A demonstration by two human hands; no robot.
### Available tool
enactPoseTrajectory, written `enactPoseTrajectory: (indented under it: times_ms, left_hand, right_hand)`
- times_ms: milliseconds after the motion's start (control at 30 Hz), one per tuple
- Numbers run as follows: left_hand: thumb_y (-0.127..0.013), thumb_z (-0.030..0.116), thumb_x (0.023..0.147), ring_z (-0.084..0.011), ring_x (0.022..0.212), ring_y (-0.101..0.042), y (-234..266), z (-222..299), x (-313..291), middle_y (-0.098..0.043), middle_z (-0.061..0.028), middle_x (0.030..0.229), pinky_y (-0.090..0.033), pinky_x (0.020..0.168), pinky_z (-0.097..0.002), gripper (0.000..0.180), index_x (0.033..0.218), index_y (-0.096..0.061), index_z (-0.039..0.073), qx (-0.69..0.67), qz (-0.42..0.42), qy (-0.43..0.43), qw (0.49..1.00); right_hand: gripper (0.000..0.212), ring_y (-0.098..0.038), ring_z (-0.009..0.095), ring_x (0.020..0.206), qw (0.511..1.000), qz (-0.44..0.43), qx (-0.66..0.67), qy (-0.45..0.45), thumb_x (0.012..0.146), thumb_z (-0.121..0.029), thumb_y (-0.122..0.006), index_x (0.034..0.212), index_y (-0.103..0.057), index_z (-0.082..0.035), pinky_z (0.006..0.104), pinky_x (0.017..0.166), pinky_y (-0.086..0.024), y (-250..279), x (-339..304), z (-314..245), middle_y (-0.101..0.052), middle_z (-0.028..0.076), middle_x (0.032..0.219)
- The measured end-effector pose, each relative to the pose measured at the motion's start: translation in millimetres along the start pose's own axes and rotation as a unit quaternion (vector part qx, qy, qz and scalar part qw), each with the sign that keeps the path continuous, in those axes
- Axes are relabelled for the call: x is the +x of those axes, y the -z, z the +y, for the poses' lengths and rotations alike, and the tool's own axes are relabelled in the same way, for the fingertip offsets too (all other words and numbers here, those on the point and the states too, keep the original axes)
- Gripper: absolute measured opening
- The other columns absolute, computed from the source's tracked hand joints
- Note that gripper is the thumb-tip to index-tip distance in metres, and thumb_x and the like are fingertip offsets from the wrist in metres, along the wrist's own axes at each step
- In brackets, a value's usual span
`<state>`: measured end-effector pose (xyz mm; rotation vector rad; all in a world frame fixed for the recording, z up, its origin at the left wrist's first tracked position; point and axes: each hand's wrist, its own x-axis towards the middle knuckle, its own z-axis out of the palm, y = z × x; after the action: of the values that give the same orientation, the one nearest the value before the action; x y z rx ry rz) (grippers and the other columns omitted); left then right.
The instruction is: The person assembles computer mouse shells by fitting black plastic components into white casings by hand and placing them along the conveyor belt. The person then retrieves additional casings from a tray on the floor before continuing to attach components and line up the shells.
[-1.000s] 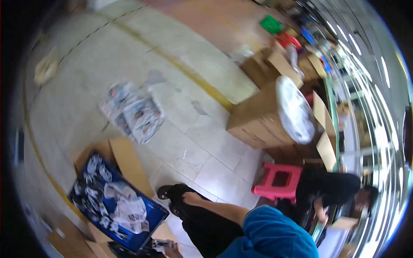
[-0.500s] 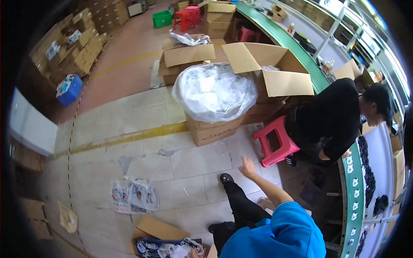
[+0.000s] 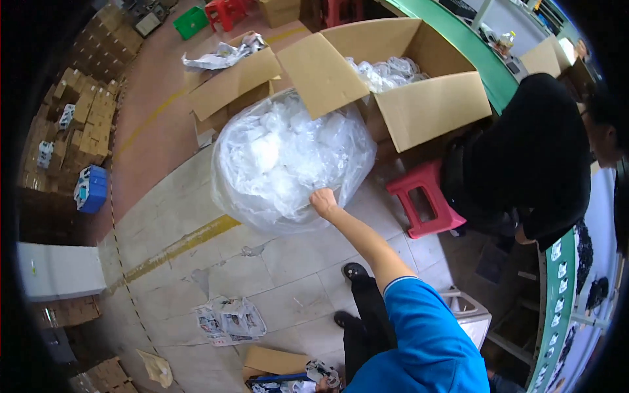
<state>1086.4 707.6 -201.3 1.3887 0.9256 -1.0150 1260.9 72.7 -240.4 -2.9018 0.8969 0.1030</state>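
My right hand (image 3: pixel 322 203), at the end of an outstretched arm, is closed on the near edge of a large clear plastic bag (image 3: pixel 229 190). The bag bulges with clear and whitish plastic pieces (image 3: pixel 282 144). At the bottom edge, my left hand (image 3: pixel 322 386) is barely in sight beside an open carton (image 3: pixel 278 360). That carton contains a dark blue bin with bundled white and dark items (image 3: pixel 321 371). The left hand's fingers are mostly hidden.
Behind the bag stands a big open carton (image 3: pixel 436 108) with clear plastic pieces inside. A pink stool (image 3: pixel 426 200) and a person in black (image 3: pixel 524 164) are at right, by a green work line (image 3: pixel 557 281). Printed plastic bags (image 3: pixel 232 321) lie on the floor.
My right hand has reached forward from above the floor to the plastic bag and closed on its edge. The view has shifted, bringing the bag and cartons nearer.
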Motion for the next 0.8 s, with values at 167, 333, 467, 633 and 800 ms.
enactPoseTrajectory:
  times_ms: [167,333,467,633,800]
  left_hand:
    - [-0.056,0.022,0.085,-0.0257,0.077,-0.063,-31,20,2,-0.062,-0.0137,0.089,-0.054,0.067,-0.0394,0.028,0.103,-0.055,0.001,0.090,0.001,-0.022,0.996]
    - [-0.054,0.018,0.083,-0.0271,0.074,-0.062,-16,28,-10,-0.060,-0.0149,0.087,-0.055,0.064,-0.0413,0.030,0.104,-0.051,-0.002,0.160,0.025,-0.061,0.985]
    - [-0.055,0.011,0.085,-0.0252,0.088,-0.064,-12,70,-24,-0.060,-0.0144,0.104,-0.057,0.065,-0.0398,0.030,0.111,-0.050,-0.003,0.137,-0.088,-0.080,0.983]
    - [-0.054,0.009,0.081,-0.0281,0.084,-0.064,-72,110,-88,-0.060,-0.0143,0.098,-0.057,0.063,-0.0421,0.032,0.110,-0.050,-0.004,0.197,-0.071,-0.140,0.968]
    - [-0.054,0.008,0.080,-0.0288,0.086,-0.063,-65,130,-60,-0.060,-0.0133,0.100,-0.057,0.062,-0.0467,0.036,0.115,-0.050,0.000,0.229,-0.160,-0.182,0.943]
  right_hand:
    - [0.009,-0.067,0.025,0.071,0.998,0.022,0.059,0.029,0.078,-0.014,-0.059,0.074,-0.068,-0.014,0.0386,0.056,-0.052,-14,-55,-7,-0.067,0.006,0.072]
    - [0.010,-0.066,0.027,0.074,0.995,-0.019,0.100,0.018,0.078,-0.015,-0.059,0.081,-0.067,-0.010,0.0392,0.057,-0.053,-15,-165,-44,-0.065,0.010,0.072]
    - [0.009,-0.066,0.027,0.076,0.990,-0.047,0.136,-0.007,0.076,-0.013,-0.059,0.081,-0.067,-0.010,0.0400,0.059,-0.053,-10,-218,-72,-0.065,0.010,0.074]
    - [0.009,-0.067,0.028,0.079,0.981,-0.077,0.181,0.004,0.074,-0.010,-0.060,0.080,-0.066,-0.009,0.0390,0.064,-0.055,-16,-301,-100,-0.066,0.011,0.078]
    - [0.016,-0.066,0.031,0.083,0.944,-0.194,0.259,0.062,0.073,-0.009,-0.060,0.087,-0.068,-0.007,0.0421,0.067,-0.055,23,-350,-129,-0.067,0.014,0.084]
